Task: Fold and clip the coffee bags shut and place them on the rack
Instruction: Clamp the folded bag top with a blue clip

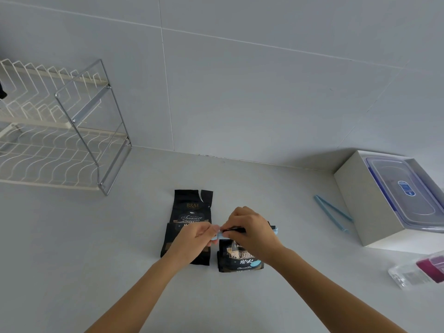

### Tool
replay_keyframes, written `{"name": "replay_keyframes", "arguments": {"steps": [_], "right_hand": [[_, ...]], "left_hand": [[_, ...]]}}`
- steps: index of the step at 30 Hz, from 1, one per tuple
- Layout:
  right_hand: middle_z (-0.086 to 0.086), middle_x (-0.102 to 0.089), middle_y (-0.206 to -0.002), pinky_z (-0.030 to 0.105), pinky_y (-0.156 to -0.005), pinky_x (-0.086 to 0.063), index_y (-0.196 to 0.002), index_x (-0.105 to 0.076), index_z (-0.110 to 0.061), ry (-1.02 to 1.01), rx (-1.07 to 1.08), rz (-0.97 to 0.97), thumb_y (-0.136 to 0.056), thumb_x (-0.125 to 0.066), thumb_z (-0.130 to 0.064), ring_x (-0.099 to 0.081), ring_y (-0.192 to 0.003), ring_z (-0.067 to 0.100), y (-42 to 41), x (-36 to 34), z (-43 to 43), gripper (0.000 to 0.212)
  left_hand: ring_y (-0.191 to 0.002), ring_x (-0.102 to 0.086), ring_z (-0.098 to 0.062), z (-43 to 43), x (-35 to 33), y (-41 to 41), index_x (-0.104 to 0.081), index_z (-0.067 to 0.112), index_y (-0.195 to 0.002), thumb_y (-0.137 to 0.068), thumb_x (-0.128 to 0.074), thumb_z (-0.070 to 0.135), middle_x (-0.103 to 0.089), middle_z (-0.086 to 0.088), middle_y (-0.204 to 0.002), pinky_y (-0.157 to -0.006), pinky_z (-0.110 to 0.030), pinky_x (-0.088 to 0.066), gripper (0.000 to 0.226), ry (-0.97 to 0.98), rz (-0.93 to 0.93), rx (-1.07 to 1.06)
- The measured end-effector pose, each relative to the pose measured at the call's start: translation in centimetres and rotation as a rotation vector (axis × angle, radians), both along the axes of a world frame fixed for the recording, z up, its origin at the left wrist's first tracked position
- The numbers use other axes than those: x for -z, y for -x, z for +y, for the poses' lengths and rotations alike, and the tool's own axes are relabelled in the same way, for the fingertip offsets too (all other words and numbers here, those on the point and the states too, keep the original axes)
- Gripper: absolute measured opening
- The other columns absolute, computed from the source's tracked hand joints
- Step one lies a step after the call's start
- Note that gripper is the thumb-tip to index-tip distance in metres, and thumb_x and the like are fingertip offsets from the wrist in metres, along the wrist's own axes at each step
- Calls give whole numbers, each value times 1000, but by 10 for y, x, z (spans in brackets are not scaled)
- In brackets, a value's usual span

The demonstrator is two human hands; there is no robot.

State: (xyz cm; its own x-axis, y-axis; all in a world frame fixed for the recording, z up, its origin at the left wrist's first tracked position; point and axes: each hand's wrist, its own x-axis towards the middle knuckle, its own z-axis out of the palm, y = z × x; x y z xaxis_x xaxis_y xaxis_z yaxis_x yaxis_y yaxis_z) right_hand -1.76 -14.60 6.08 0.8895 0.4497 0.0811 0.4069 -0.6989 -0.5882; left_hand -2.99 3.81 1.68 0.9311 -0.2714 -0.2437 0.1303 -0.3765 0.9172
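Two hands [236,230] press a blue clip [220,235] onto a folded coffee bag [240,257].
Both pinch its top closed; the second bag [191,212], at nine o'clock, lies unclipped.

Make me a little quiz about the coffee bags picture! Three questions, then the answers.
1. True or false: the rack already has a coffee bag on it.
2. Which bag are the left hand and right hand clipping? A) the right bag B) the left bag
3. Fill in: a spare blue clip lies open on the counter beside the white ____.

Key
1. False: its shelves hold no bag.
2. A: both hands pinch a blue clip across its folded top; the left bag's top is unfolded.
3. Box.
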Motion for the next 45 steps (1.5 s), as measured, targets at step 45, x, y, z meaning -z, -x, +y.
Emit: {"name": "replay_keyframes", "arguments": {"steps": [45], "right_hand": [[-6, -67, -72, 23, -60, -48, -78, -73, -20, -77, 68, -60, -81, -69, -26, -57, -69, 4, 6, 12, -3, 8]], "left_hand": [[-69, -70, -12, -16, -6, -4, -56, 20, -84, -79, -71, 36, -71, 3, -76, -54, -22, -52, 22, 217, 430, -171]]}}
